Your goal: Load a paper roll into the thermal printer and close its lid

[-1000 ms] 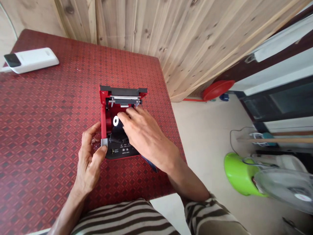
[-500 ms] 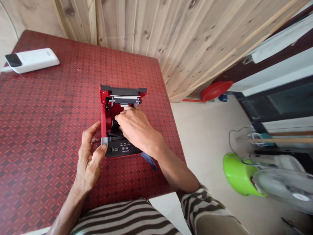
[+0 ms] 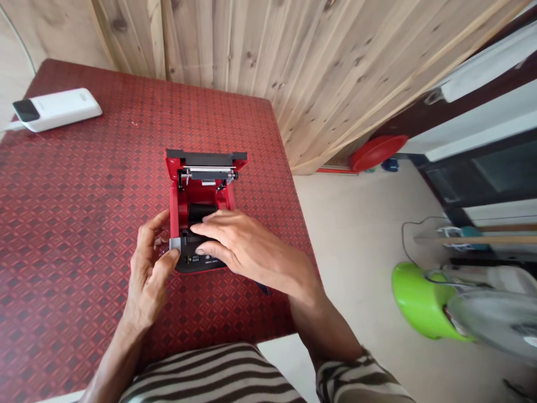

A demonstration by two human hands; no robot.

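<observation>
A small red and black label printer [image 3: 205, 196] stands on the table with its lid [image 3: 206, 158] raised. Inside its red bay lies a black roll [image 3: 200, 211]. My left hand [image 3: 149, 268] grips the printer's front left corner, the thumb on a grey piece at the edge and the fingers along the side wall. Across the front right of the printer reaches my right hand [image 3: 247, 246], its fingers stretched out and apart over the black control panel [image 3: 197, 262]. It covers part of the panel and the right wall. Nothing shows between its fingers.
A white device with a dark screen [image 3: 59, 109] lies at the far left of the red patterned table [image 3: 104, 168]. Wood panelling [image 3: 235, 50] rises behind it. On the floor to the right are a green tub [image 3: 423, 302] and a red basin [image 3: 380, 152].
My right hand has come out of the printer's bay towards me, down to the front panel, and its fingers have straightened. The black roll now shows. My left hand keeps its grip.
</observation>
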